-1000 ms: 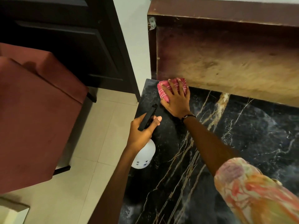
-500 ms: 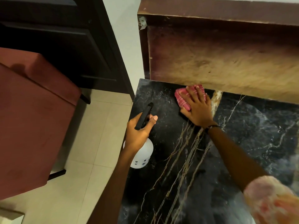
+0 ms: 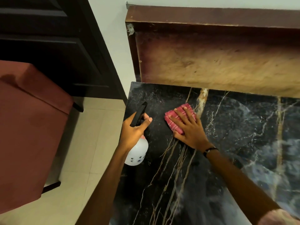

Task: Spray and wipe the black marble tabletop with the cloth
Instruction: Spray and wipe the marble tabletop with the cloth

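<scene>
Cloth (image 3: 180,118): pulled back from the far edge, now mid-worktop (image 3: 235,143), left part.
Right hand (image 3: 189,129): flat, pressing cloth down.
Left hand (image 3: 132,131): still gripping bottle (image 3: 137,153) at left edge.

Two bare forearms, one banded wrist

The right hand (image 3: 189,129) has a thin dark band with a small dark oblong piece at its wrist, and a pale pink patterned sleeve edge at the elbow; the left hand (image 3: 132,133) and forearm are unclothed.
</scene>
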